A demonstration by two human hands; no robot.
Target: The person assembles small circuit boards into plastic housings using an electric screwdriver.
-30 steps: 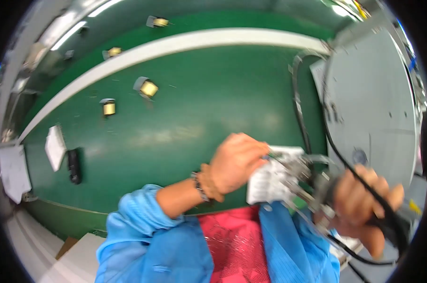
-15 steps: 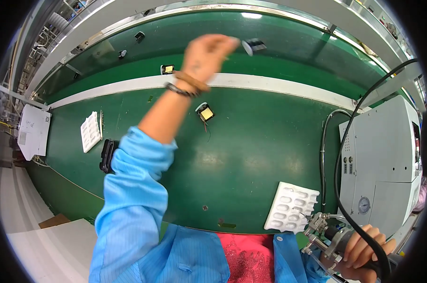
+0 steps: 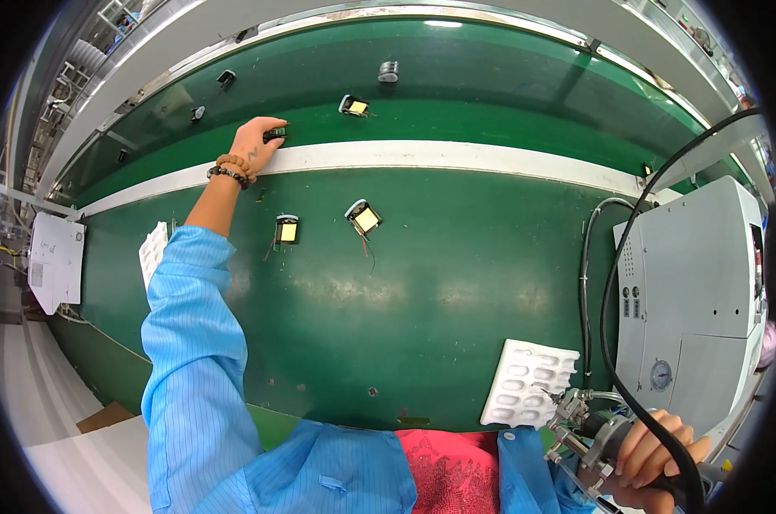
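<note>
Left hand (image 3: 253,151) now farther left, pinching dark component (image 3: 275,134); right hand (image 3: 647,451) still grips tool (image 3: 606,435).

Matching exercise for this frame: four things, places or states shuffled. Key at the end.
Column 1
1. Left hand
2. Right hand
3. Grey machine
4. Right-hand white tray

Column 2
A. Stands at the right, with a round dial
B. Wrapped round the metal tool
C. Near the near edge of the green table, its recesses in rows
D. On a small dark part beyond the white rail

Pairs: 1-D, 2-B, 3-A, 4-C
</note>
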